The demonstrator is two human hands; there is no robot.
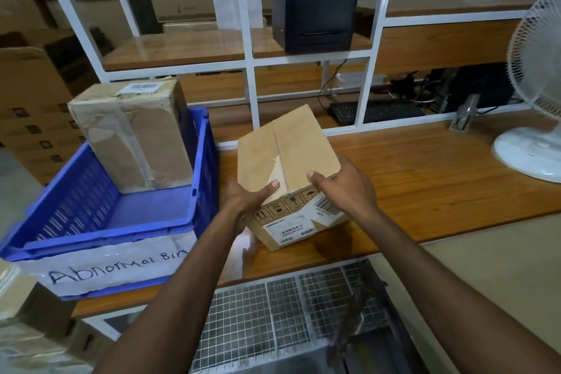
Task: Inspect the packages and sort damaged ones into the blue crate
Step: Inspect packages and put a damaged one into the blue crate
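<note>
Bench (425, 185), box (291, 143) near front edge, left hand (246, 197), right hand (343, 185) gripping

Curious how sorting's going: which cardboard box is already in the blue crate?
The tall, tape-wrapped box; the other box is held over the table by left hand and right hand.

Wooden bench (425, 176), white shelving frame (251, 91)

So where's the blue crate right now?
In the head view, the blue crate sits at the left end of the wooden table, just left of the box in hand; a taped package stands inside it.
</note>
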